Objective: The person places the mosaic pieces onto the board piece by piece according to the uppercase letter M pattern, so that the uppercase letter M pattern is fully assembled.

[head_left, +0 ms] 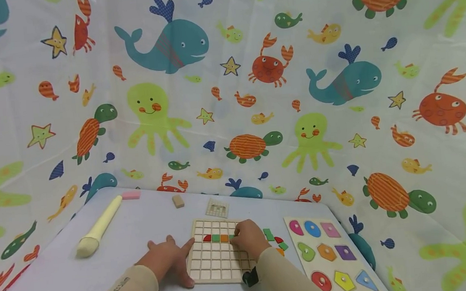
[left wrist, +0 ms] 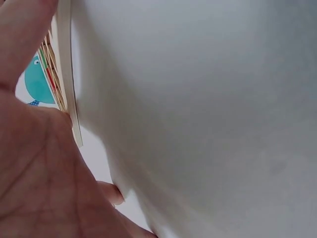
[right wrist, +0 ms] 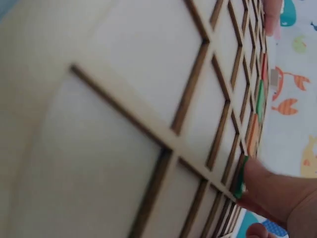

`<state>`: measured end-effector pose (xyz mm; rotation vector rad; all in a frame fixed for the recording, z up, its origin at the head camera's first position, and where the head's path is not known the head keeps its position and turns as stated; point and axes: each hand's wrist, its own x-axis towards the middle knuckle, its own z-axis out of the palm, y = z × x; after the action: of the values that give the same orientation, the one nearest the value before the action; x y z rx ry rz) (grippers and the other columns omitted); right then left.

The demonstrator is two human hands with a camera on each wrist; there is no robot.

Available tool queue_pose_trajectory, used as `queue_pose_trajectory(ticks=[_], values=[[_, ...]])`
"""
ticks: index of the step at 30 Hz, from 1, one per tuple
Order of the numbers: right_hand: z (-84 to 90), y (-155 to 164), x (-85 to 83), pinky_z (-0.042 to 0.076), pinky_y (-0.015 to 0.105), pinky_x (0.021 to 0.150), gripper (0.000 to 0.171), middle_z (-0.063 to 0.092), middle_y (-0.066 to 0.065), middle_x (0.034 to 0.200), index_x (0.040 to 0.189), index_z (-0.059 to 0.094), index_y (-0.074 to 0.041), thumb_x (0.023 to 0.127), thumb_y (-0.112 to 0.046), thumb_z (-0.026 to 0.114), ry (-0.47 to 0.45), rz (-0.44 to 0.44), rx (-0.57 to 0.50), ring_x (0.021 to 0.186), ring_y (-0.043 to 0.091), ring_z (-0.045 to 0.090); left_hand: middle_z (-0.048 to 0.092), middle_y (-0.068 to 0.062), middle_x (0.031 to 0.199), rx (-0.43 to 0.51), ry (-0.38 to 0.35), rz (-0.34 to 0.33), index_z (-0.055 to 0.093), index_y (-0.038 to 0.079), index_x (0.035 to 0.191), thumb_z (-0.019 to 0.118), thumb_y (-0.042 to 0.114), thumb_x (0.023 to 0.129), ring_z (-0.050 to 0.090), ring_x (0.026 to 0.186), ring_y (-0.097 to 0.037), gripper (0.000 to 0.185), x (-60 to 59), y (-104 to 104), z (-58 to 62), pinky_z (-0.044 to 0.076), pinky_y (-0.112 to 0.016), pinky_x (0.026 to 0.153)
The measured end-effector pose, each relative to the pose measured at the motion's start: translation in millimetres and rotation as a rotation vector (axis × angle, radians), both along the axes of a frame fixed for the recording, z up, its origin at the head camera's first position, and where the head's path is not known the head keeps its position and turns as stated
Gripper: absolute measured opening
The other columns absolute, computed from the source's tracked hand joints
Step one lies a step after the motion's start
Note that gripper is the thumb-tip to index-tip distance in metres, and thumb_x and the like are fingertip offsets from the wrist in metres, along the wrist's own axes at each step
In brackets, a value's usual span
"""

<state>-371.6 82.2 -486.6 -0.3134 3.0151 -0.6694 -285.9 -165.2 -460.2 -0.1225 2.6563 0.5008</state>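
A wooden grid board (head_left: 212, 274) lies on the table, its cells divided by raised strips. A red quarter-round piece (head_left: 207, 238), a green square (head_left: 215, 238) and an orange square (head_left: 224, 238) sit side by side in one row. Just right of them my right hand (head_left: 250, 237) pinches another green piece (right wrist: 241, 177) at its cell; the thumb shows on it in the right wrist view. My left hand (head_left: 168, 259) rests at the board's left edge, thumb and index finger spread along it. In the left wrist view the palm (left wrist: 44, 163) is beside the board's side.
Loose small pieces, including a green one (head_left: 268, 234), lie right of the board, partly behind the right arm. Farther right is a shape puzzle board (head_left: 308, 267). Behind stand a small patterned card (head_left: 217, 208) and a wooden block (head_left: 178, 201). A pale yellow bat-like object (head_left: 101, 224) and pink block (head_left: 131, 195) lie left.
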Motion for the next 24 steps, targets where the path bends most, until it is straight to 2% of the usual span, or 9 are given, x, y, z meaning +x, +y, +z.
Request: queue_pose_trajectory(ticks=[4,9,14,18,21,24], values=[[-0.5,0,1.0,0.059,0.045,0.085,0.013,0.075,0.003,0.101,0.09,0.078,-0.011,0.089,-0.02,0.088,-0.012,0.007,-0.011,0.09,0.019,0.062,0.028,-0.039,0.166,-0.01,0.003,-0.001,0.039,0.033,0.164,0.101,0.061,0.056,0.014,0.141,-0.084,0.127,0.6,1,1.5,0.03,-0.094,0.1],[0.0,-2,6.2,0.06,0.046,0.087,0.011,0.075,0.006,0.111,0.092,0.08,-0.012,0.09,-0.021,0.087,-0.003,0.019,-0.014,0.101,0.022,0.067,0.029,-0.041,0.164,-0.028,0.008,-0.017,0.04,0.031,0.164,0.1,0.061,0.059,0.017,0.14,-0.085,0.124,1.2,1,0.6,0.03,-0.089,0.108],[-1.4,-2,14.8,0.06,0.049,0.096,0.026,0.071,0.012,0.125,0.108,0.08,-0.009,0.088,-0.022,0.089,0.006,0.009,0.002,0.113,0.028,0.068,0.028,-0.042,0.164,-0.017,0.003,-0.021,0.04,0.03,0.163,0.1,0.06,0.059,0.016,0.139,-0.085,0.124,0.8,0,-1.4,0.027,-0.088,0.111],[-2.4,-6,30.3,0.058,0.051,0.101,0.038,0.071,0.013,0.128,0.121,0.078,-0.009,0.088,-0.022,0.089,0.03,-0.016,-0.03,0.12,0.03,0.067,0.027,-0.043,0.164,-0.012,0.002,-0.023,0.04,0.03,0.164,0.101,0.061,0.057,0.016,0.138,-0.086,0.126,-0.3,-1,-3.7,0.026,-0.088,0.111],[-1.7,-10,48.9,0.059,0.046,0.087,0.041,0.07,0.01,0.116,0.127,0.077,-0.01,0.089,-0.022,0.087,0.012,-0.014,-0.109,0.102,0.025,0.066,0.027,-0.044,0.163,-0.017,0.008,-0.03,0.04,0.029,0.164,0.1,0.062,0.058,0.016,0.137,-0.087,0.126,0.3,-2,-3.5,0.025,-0.089,0.111],[-0.7,-14,69.6,0.05,0.037,0.068,0.043,0.065,0.004,0.098,0.129,0.076,-0.011,0.089,-0.02,0.087,-0.023,0.011,-0.215,0.083,0.02,0.057,0.027,-0.044,0.163,-0.025,0.021,-0.035,0.04,0.029,0.164,0.099,0.062,0.059,0.016,0.137,-0.087,0.125,2.1,-2,-0.1,0.026,-0.088,0.111]])
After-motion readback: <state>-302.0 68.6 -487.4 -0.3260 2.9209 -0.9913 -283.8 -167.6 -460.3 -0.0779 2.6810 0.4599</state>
